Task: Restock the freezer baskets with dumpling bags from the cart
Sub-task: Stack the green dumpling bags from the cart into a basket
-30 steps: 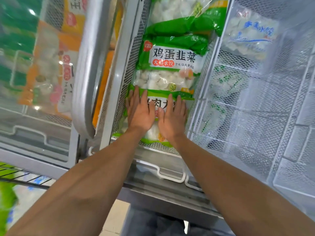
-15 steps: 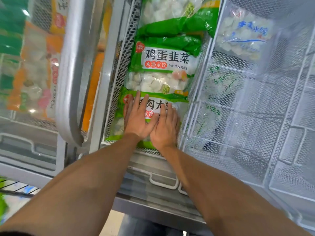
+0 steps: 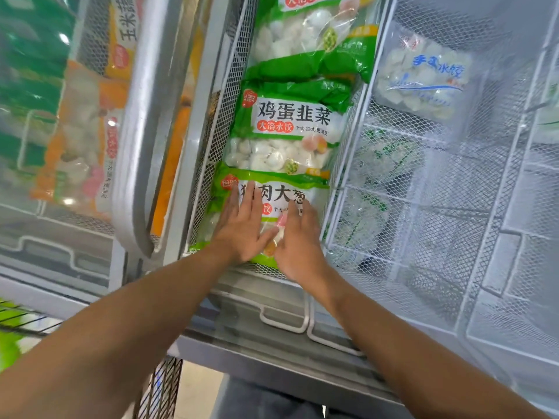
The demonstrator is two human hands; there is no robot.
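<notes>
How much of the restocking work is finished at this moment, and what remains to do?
Done: the narrow white mesh basket already holds three green dumpling bags in a row. In hand: the left hand and right hand lie flat on the nearest green pork-and-scallion dumpling bag, no grip. Left: the wide white mesh basket beside it holds only one clear blue-printed dumpling bag.
</notes>
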